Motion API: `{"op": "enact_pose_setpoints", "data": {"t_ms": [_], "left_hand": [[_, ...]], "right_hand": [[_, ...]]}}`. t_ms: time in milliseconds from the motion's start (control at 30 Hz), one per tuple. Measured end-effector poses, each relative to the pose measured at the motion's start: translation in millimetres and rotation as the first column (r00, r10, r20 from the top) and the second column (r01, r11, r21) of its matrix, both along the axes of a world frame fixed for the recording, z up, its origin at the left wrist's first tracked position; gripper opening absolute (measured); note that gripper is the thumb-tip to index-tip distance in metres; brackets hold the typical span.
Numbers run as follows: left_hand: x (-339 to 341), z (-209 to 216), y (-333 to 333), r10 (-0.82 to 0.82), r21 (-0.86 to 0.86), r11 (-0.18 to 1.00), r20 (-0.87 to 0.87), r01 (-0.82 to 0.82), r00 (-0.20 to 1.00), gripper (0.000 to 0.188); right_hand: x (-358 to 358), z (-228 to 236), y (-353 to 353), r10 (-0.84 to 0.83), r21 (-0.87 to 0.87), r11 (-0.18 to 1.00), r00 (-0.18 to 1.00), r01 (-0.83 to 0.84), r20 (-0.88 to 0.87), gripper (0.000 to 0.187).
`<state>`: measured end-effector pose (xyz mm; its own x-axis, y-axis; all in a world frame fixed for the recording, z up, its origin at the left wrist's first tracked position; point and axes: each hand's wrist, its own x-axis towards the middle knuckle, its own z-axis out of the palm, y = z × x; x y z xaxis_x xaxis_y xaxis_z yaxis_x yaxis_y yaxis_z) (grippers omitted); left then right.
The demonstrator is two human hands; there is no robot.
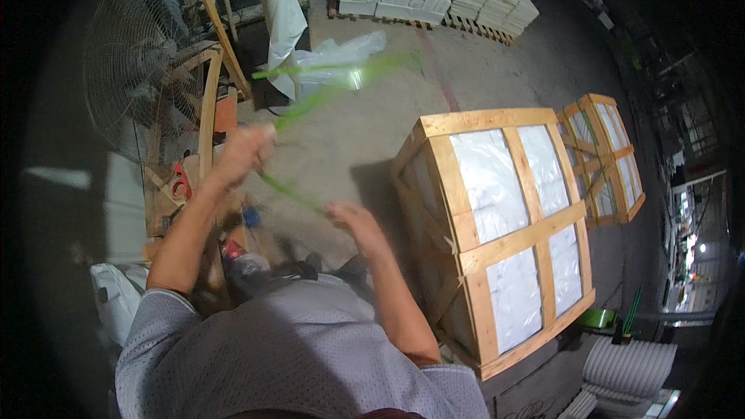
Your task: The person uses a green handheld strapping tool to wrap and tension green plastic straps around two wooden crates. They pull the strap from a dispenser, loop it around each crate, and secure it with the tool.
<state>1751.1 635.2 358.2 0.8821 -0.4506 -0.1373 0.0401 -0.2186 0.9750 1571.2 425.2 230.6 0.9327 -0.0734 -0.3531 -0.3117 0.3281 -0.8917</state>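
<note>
Head view: the left hand (247,154) grips a motion-blurred green strap (291,192); the right hand (353,223) pinches its lower section. The strap spans both hands and extends forward past the left. Right of the hands: a wooden crate (524,237), its top rail bearing a reddish handwritten marking (487,118). Beyond: a second crate (621,154). Left: a caged fan (143,54).

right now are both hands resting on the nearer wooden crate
No, the left hand and right hand both hold the green strap, apart from the nearer wooden crate.
</note>
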Motion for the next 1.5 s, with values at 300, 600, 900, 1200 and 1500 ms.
{"op": "enact_pose_setpoints", "data": {"t_ms": [300,600,900,1200,1500], "left_hand": [[-89.7,-115.3,-4.1,-0.527,0.180,0.795,-0.271,0.580,0.806,0.044],[-102.1,-132.2,-47.1,-0.606,-0.062,0.661,-0.633,0.748,0.483,0.027],[-77.0,-150.6,-32.4,-0.790,0.259,0.528,-0.202,0.809,0.580,0.030],[6.2,-159.1,47.0,-0.734,0.055,0.447,-0.548,0.893,0.401,0.027],[-42.0,-109.0,-41.7,-0.635,-0.117,0.651,-0.625,0.750,0.454,0.029]], "right_hand": [[1.3,75.0,-125.9,-0.458,0.445,0.845,0.830,0.296,0.317,0.036],[-36.4,-5.4,-75.8,-0.210,-0.190,0.959,0.977,0.210,0.021,0.038],[-49.8,-98.0,-26.8,-0.246,-0.192,0.959,0.949,0.208,-0.199,0.036],[-54.7,4.7,-123.2,-0.777,0.352,0.602,0.628,0.716,0.051,0.041],[-3.1,33.6,-46.3,-0.392,-0.351,0.842,0.912,0.410,0.123,0.043]]}}
